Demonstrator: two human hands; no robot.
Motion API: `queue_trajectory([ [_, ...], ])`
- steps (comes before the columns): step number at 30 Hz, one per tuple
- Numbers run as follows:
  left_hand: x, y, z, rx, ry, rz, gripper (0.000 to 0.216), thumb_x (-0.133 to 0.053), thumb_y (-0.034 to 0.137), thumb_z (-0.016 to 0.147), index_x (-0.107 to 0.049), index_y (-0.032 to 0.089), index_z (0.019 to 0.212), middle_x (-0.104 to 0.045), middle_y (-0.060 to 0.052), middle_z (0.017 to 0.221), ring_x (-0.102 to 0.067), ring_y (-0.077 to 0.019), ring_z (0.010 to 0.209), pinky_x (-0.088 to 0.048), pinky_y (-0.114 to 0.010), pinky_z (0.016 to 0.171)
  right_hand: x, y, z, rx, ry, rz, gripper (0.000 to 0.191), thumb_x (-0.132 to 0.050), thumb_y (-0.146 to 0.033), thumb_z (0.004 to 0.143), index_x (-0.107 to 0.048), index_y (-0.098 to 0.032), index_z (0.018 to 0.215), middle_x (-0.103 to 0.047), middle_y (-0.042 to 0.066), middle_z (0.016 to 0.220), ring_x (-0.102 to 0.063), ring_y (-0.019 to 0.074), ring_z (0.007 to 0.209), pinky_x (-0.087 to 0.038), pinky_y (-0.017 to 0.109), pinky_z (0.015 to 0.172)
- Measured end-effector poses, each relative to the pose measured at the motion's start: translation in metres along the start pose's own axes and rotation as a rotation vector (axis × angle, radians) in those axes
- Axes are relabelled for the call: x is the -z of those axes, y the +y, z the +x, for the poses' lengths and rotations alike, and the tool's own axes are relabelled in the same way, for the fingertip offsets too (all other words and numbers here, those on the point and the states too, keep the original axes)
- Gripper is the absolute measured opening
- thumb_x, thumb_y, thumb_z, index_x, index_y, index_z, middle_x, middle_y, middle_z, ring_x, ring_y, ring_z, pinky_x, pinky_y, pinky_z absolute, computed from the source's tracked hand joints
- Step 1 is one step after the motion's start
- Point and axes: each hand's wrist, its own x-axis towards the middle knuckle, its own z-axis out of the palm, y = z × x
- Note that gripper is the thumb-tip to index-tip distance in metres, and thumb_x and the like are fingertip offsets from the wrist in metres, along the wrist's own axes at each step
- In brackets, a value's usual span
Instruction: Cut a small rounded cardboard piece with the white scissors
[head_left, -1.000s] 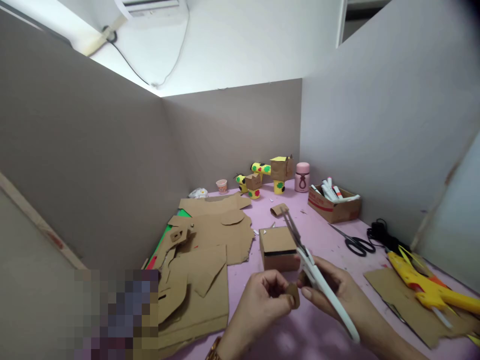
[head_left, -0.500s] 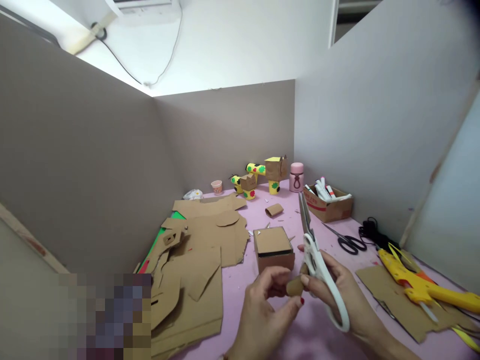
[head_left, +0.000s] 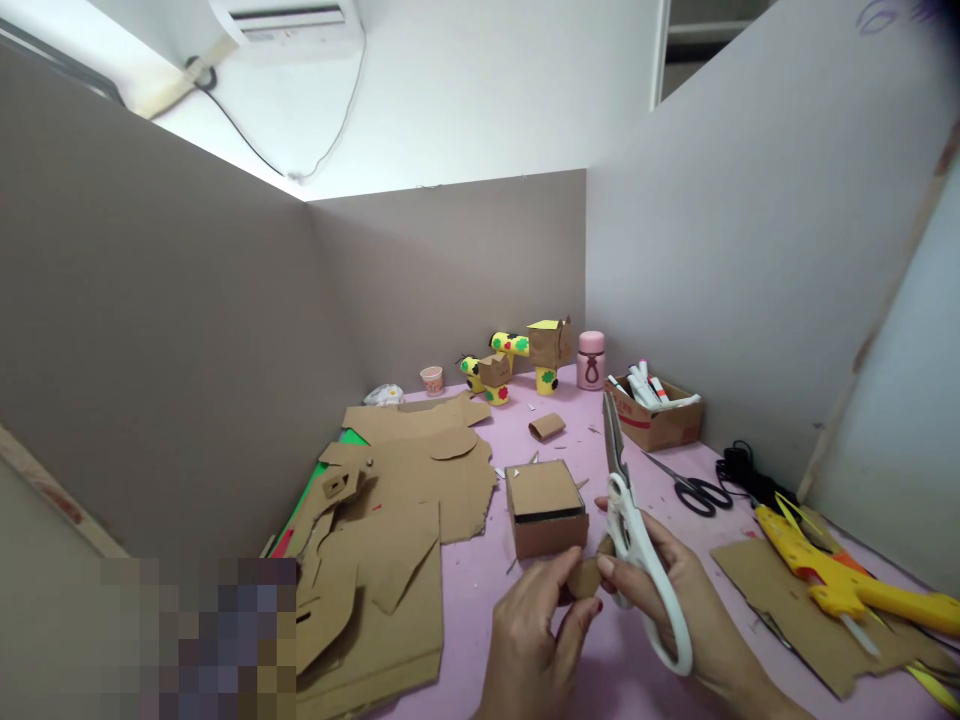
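Here both hands [head_left: 600, 600] pinch cardboard piece [head_left: 583, 578]; right grips white scissors [head_left: 637, 560] beside box [head_left: 544, 505].

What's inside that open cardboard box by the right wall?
The open cardboard box holds white markers with coloured caps, sticking above its rim. Its walls hide anything lower down, so the bottom cannot be seen.

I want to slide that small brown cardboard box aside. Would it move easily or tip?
The small brown cardboard box looks hollow, so probably light. It sits low and flat on the pink table, so it should slide rather than tip. Thin walls might dent.
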Motion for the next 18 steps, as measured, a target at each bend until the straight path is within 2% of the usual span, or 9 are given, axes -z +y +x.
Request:
queue_trajectory([
  [2, 0.001, -0.001, 0.0, -0.032, 0.016, 0.024, 0.042, -0.059, 0.015, 0.08, -0.053, 0.024, 0.121, -0.069, -0.01, 0.101, -0.065, -0.0206, 0.088, -0.051, -0.028, 0.075, 0.0, 0.002, 0.0, -0.011, -0.008, 0.006, 0.048, -0.071, -0.03, 0.071, -0.049, -0.02, 0.113, -0.055, -0.006, 0.066, -0.049, 0.0112, 0.057, -0.039, 0.023, 0.053],
  [5, 0.004, 0.002, 0.001, -0.045, 0.0, 0.052, 0.036, -0.057, 0.013, 0.081, -0.057, 0.022, 0.116, -0.071, -0.01, 0.096, -0.065, -0.0198, 0.086, -0.051, -0.027, 0.075, 0.002, 0.004, -0.001, -0.018, -0.023, 0.002, 0.048, -0.071, -0.03, 0.071, -0.049, -0.019, 0.113, -0.055, -0.006, 0.065, -0.047, 0.0104, 0.055, -0.038, 0.022, 0.052],
  [9, 0.005, 0.005, 0.003, 0.049, -0.043, -0.02, 0.033, -0.054, 0.017, 0.083, -0.059, 0.018, 0.116, -0.069, -0.013, 0.101, -0.063, -0.0216, 0.092, -0.049, -0.029, 0.079, 0.004, 0.004, -0.002, -0.025, -0.033, -0.019, 0.048, -0.071, -0.029, 0.071, -0.049, -0.019, 0.112, -0.054, -0.006, 0.066, -0.048, 0.0112, 0.058, -0.04, 0.023, 0.055],
  [11, 0.003, 0.005, 0.004, 0.15, -0.03, -0.168, 0.037, -0.056, 0.02, 0.082, -0.056, 0.02, 0.119, -0.067, -0.012, 0.102, -0.062, -0.0215, 0.091, -0.05, -0.03, 0.077, 0.003, 0.004, -0.003, -0.023, -0.025, -0.03, 0.047, -0.07, -0.03, 0.073, -0.048, -0.019, 0.113, -0.053, -0.006, 0.067, -0.047, 0.0105, 0.057, -0.039, 0.023, 0.054],
  [14, -0.003, 0.006, 0.006, 0.394, 0.031, -0.54, 0.043, -0.065, 0.028, 0.076, -0.056, 0.021, 0.117, -0.069, -0.009, 0.094, -0.063, -0.0186, 0.08, -0.05, -0.028, 0.07, 0.0, 0.003, -0.004, -0.006, 0.005, -0.047, 0.045, -0.067, -0.032, 0.076, -0.046, -0.022, 0.114, -0.052, -0.007, 0.069, -0.044, 0.0092, 0.056, -0.038, 0.022, 0.053],
  [16, -0.005, 0.009, 0.009, 0.543, 0.054, -0.741, 0.033, -0.069, 0.033, 0.072, -0.064, 0.017, 0.1, -0.071, -0.007, 0.081, -0.062, -0.0157, 0.069, -0.048, -0.025, 0.064, -0.001, 0.002, -0.004, 0.012, 0.033, -0.064, 0.044, -0.067, -0.033, 0.075, -0.046, -0.022, 0.112, -0.052, -0.007, 0.07, -0.045, 0.0096, 0.058, -0.039, 0.022, 0.055],
  [18, -0.003, 0.014, 0.012, 0.622, 0.061, -0.825, 0.026, -0.07, 0.036, 0.069, -0.068, 0.014, 0.082, -0.07, -0.006, 0.07, -0.06, -0.0138, 0.062, -0.046, -0.024, 0.06, -0.003, 0.0, -0.004, 0.022, 0.059, -0.081, 0.045, -0.069, -0.033, 0.072, -0.047, -0.021, 0.11, -0.052, -0.006, 0.068, -0.046, 0.0105, 0.059, -0.04, 0.023, 0.057],
])
